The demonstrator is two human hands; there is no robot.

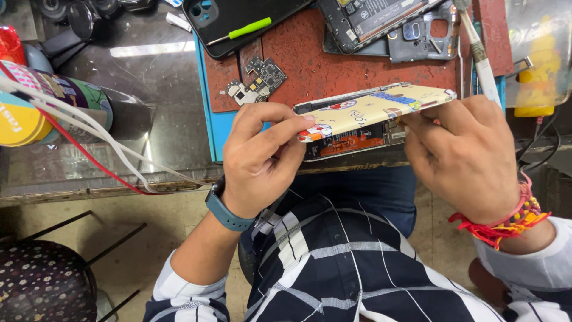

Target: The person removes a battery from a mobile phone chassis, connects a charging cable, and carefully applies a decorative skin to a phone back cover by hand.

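— What have the hands got?

— I see my left hand (pixel 257 161) and right hand (pixel 462 154) both clamped on an opened phone (pixel 357 138), one at each end, held edge-on between them; its cartoon-printed back cover (pixel 369 107) is lifted off the body.

— Anything near?

— Just beyond my left fingers lies a small circuit board (pixel 257 81) on the red mat (pixel 333 65); a white brush (pixel 481 56) stands above my right hand.

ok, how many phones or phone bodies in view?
3, maybe more off-frame. Phone with cartoon back cover held in both hands; black phone top centre on the red mat; opened phone top right, cut by the frame.
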